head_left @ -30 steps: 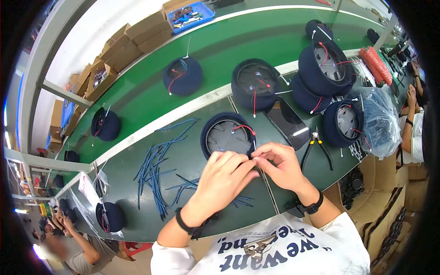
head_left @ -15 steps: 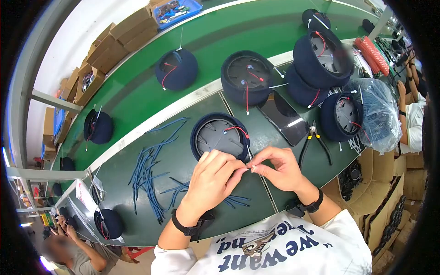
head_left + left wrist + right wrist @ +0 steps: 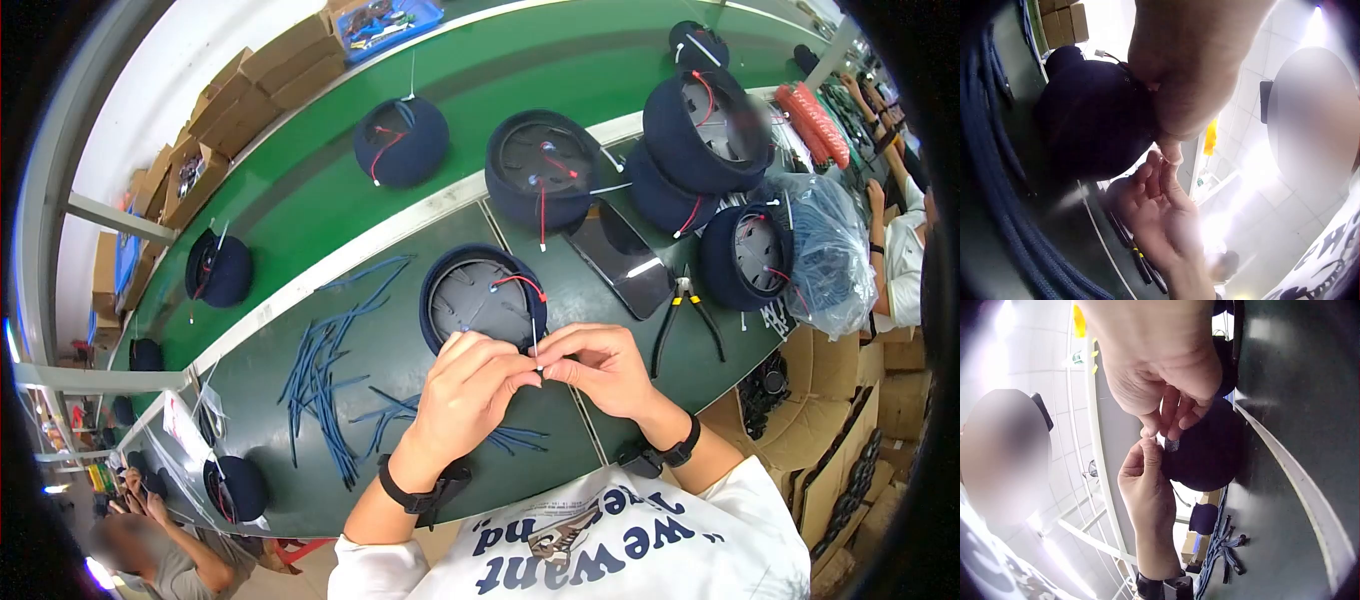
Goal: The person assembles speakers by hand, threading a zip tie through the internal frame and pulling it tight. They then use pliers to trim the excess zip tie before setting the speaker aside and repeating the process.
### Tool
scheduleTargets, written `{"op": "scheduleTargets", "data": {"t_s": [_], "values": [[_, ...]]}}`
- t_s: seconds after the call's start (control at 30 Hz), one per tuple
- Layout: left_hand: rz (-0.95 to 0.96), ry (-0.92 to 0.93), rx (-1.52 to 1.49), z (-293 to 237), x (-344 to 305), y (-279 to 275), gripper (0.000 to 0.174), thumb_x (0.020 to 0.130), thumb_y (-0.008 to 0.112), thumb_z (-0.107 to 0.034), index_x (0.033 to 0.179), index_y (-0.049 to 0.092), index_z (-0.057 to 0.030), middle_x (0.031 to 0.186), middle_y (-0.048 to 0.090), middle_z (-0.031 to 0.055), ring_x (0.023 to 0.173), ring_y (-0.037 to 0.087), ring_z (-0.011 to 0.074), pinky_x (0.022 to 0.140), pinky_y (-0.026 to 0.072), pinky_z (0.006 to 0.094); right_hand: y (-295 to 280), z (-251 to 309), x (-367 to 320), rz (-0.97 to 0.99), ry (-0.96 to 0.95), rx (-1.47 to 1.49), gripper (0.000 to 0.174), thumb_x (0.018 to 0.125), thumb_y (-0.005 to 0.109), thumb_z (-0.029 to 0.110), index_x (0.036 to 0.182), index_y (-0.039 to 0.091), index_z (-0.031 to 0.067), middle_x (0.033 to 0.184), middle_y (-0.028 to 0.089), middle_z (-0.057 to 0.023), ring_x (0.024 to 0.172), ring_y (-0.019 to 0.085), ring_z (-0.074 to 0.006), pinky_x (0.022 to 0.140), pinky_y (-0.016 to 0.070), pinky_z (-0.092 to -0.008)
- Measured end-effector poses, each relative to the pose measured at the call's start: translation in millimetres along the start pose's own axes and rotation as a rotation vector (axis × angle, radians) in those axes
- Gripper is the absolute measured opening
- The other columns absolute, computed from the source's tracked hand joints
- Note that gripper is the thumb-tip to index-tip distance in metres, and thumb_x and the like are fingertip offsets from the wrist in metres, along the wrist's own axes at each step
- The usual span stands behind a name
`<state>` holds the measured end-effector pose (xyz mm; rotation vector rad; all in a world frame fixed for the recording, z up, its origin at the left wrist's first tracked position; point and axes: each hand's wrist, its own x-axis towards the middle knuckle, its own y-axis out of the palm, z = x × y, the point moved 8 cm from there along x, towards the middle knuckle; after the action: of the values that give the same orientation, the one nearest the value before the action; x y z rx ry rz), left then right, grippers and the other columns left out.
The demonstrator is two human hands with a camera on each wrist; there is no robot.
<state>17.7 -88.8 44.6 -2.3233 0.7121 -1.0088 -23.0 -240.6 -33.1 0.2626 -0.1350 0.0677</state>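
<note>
Left hand [image 3: 470, 385]: curled, thumb and forefinger pinching the thin wire [image 3: 535, 345] just below the centre of the head view. The pinch itself is tiny and partly covered by knuckles.
Right hand [image 3: 600, 368]: curled the same way, its fingertips meeting the left's on that wire. In the right wrist view a small grey tip shows between its fingers, too blurred to identify.
Thin wire: pale, rising from the fingertips toward the shell [image 3: 478, 300]. Where it joins is hard to make out.
Shell: round, dark blue, open side up, just above the hands. Its near rim is hidden behind the fingers, and a red wire [image 3: 520, 283] arcs over its right edge.
Wrist views: mostly palm, glare and a dark blur of shell.
Blue tubes [image 3: 325, 375]: scattered to the left of the hands, some running under the left wrist.
Pliers [image 3: 685, 318]: lying flat to the right of the hands.
Phone [image 3: 620, 258]: face up, to the upper right of the shell.
Plastic bag [image 3: 830, 255]: at the right edge, its contents unclear.
Other shells [image 3: 545, 178]: across the upper frame, with the far ones cut off by the lens rim.
</note>
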Motion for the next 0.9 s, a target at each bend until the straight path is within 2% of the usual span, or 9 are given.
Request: {"op": "scheduleTargets", "data": {"t_s": [0.1, 0.2, 0.3, 0.4, 0.57, 0.6, 0.73, 0.83, 0.9], "values": [[-0.074, -0.037, -0.078, -4.3, 5.1, -3.1, 0.025, 0.072, 0.091, -0.007, 0.093, 0.078, -0.0052, 0.085, 0.073, 0.0084, 0.076, 0.069, 0.0260, 0.070, 0.0532, 0.0358, 4.3, -12.1, -4.9, -0.006, 0.128, 0.174, 0.013, 0.095, 0.073, -0.005, 0.109, 0.074, -0.0051, 0.117, 0.075, -0.0152, 0.108, 0.072, -0.0211, 0.097, 0.0573, -0.0346], [-0.092, 0.156, 0.038, -8.9, -5.2, 0.1, 0.030, 0.075, 0.085, 0.000, 0.105, 0.079, -0.0025, 0.092, 0.073, 0.0075, 0.082, 0.070, 0.0268, 0.074, 0.0529, 0.0384, 9.8, -11.7, -1.0, -0.063, 0.006, 0.131, 0.008, 0.096, 0.073, -0.007, 0.103, 0.071, -0.0053, 0.117, 0.073, -0.0169, 0.110, 0.071, -0.0230, 0.096, 0.0587, -0.0364], [-0.084, 0.237, 0.174, -7.9, -15.2, 5.4, 0.025, 0.075, 0.086, -0.004, 0.099, 0.079, -0.0072, 0.091, 0.073, 0.0062, 0.081, 0.067, 0.0245, 0.072, 0.0488, 0.0389, 5.3, -8.6, -1.5, -0.047, -0.119, -0.123, 0.007, 0.094, 0.077, 0.000, 0.100, 0.073, 0.0003, 0.119, 0.068, -0.0119, 0.114, 0.067, -0.0214, 0.099, 0.0543, -0.0361], [-0.028, 0.268, 0.281, -36.5, 1.8, -15.4, 0.023, 0.085, 0.082, 0.000, 0.107, 0.075, -0.0020, 0.098, 0.071, 0.0120, 0.087, 0.069, 0.0303, 0.080, 0.0515, 0.0441, -3.3, 25.6, -1.8, -0.133, -0.207, -0.353, 0.009, 0.090, 0.079, 0.003, 0.095, 0.071, 0.0029, 0.118, 0.068, -0.0113, 0.115, 0.067, -0.0248, 0.101, 0.0524, -0.0401], [-0.153, 0.236, 0.503, -24.8, -12.5, -24.6, 0.041, 0.070, 0.096, -0.029, 0.097, 0.072, -0.0083, 0.091, 0.063, 0.0055, 0.083, 0.059, 0.0252, 0.073, 0.0441, 0.0418, -30.7, 32.2, -7.8, -0.061, -0.174, -0.504, 0.010, 0.096, 0.075, 0.014, 0.101, 0.069, 0.0084, 0.128, 0.065, -0.0099, 0.123, 0.061, -0.0244, 0.107, 0.0472, -0.0397], [-0.207, 0.170, 0.465, -22.1, -17.1, -38.9, 0.055, 0.061, 0.100, -0.036, 0.095, 0.067, -0.0075, 0.089, 0.058, 0.0062, 0.081, 0.057, 0.0269, 0.072, 0.0447, 0.0414, -30.5, 21.1, -6.5, -0.074, -0.131, -0.185, 0.017, 0.099, 0.072, 0.018, 0.113, 0.068, 0.0085, 0.136, 0.061, -0.0113, 0.127, 0.059, -0.0229, 0.108, 0.0471, -0.0395], [-0.221, -0.302, 0.336, 20.1, -35.4, -99.5, 0.087, 0.041, 0.105, -0.056, 0.091, 0.054, -0.0057, 0.086, 0.052, 0.0067, 0.080, 0.055, 0.0254, 0.073, 0.0473, 0.0392, -49.4, 27.1, 12.7, -0.128, 0.049, -0.104, 0.031, 0.112, 0.051, 0.019, 0.130, 0.066, -0.0010, 0.141, 0.065, -0.0144, 0.123, 0.064, -0.0207, 0.108, 0.0490, -0.0361], [0.002, -0.477, 0.069, 70.8, -45.1, -72.2, 0.129, 0.038, 0.107, -0.051, 0.145, 0.053, -0.0025, 0.137, 0.061, 0.0201, 0.124, 0.064, 0.0324, 0.098, 0.0546, 0.0444, -35.8, 18.2, 34.2, 0.063, 0.180, -0.345, 0.054, 0.100, 0.065, 0.010, 0.151, 0.051, -0.0033, 0.151, 0.058, -0.0197, 0.142, 0.055, -0.0307, 0.120, 0.0415, -0.0414], [0.076, -0.392, -0.152, 78.7, -34.2, -41.2, 0.157, 0.038, 0.107, -0.049, 0.166, 0.029, -0.0037, 0.164, 0.041, 0.0247, 0.150, 0.046, 0.0365, 0.115, 0.0476, 0.0485, -10.2, 25.9, 52.8, 0.220, 0.029, -0.561, 0.076, 0.093, 0.073, 0.013, 0.159, 0.039, -0.0007, 0.160, 0.046, -0.0217, 0.151, 0.044, -0.0351, 0.125, 0.0345, -0.0442]]}}
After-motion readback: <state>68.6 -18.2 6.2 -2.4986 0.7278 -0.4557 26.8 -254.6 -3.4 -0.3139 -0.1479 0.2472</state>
